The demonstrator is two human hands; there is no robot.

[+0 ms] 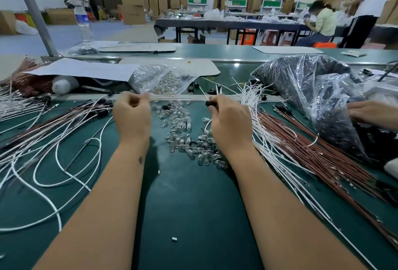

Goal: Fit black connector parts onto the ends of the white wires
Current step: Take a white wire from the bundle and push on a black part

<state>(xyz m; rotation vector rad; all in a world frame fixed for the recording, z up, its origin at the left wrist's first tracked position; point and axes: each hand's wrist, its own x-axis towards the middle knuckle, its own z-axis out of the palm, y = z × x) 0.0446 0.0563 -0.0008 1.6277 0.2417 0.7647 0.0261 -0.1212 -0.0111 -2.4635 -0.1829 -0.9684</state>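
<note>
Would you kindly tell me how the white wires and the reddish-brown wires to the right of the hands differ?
The white wires curve and fan out loosely; the reddish-brown wires lie straight in a tight bundle. The white ones sit nearer the right hand; the reddish-brown ones lie further right. Both rest on the green table.

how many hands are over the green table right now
3: the left hand pinches a white wire, the right hand holds a black connector at its end, and another person's hand reaches in at the right edge.

Stacked cardboard boxes [131, 0] (brown) line the hall.
</note>
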